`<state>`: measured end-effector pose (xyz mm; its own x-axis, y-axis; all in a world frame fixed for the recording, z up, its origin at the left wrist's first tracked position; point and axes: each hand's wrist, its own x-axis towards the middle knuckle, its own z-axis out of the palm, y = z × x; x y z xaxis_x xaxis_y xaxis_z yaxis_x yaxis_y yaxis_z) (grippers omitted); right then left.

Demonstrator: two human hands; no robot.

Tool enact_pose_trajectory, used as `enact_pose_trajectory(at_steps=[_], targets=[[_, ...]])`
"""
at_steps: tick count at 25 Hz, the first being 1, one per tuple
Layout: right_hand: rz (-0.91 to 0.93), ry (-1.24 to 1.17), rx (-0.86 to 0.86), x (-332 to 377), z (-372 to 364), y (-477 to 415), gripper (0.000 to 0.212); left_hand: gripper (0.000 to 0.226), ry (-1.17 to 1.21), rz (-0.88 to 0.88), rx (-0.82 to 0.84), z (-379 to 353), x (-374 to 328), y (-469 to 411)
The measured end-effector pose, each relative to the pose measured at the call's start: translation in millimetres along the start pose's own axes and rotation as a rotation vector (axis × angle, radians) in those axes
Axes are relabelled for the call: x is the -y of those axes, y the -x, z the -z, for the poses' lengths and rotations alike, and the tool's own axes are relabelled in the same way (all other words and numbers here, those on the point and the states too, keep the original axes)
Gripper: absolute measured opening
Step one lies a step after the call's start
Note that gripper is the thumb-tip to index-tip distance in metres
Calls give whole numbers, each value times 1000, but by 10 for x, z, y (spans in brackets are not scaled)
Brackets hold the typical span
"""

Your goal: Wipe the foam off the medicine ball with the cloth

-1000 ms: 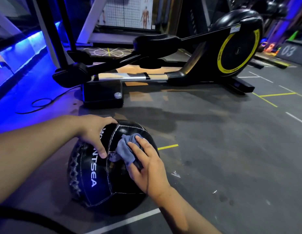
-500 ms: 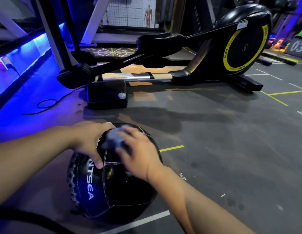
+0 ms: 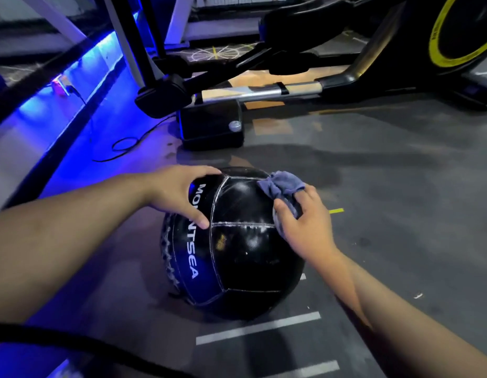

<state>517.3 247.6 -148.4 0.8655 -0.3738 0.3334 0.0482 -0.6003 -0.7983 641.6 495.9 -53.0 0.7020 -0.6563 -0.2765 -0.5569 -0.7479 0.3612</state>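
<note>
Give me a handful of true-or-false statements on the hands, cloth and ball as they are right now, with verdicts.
1. The right hand holds the cloth against the upper right of the medicine ball. True.
2. The left hand is lifted clear of the ball. False: it rests on the ball's upper left, with the thumb across the white lettering.
3. The ball sits on the grey floor. True.
4. The cloth is bright yellow. False: it is grey-blue.
5. The cloth lies spread flat over the ball's whole top. False: it is bunched up in the right hand.
</note>
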Motion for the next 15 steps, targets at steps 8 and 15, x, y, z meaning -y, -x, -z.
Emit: enact_pose_trajectory(at_steps=[8,15], targets=[[633,191,69,-200,-143,606,49,19,-164,132,-600,-336,400,91],[348,124,96,141,-256,-375,55,90,-386,-199,-413,-779,-75,255]])
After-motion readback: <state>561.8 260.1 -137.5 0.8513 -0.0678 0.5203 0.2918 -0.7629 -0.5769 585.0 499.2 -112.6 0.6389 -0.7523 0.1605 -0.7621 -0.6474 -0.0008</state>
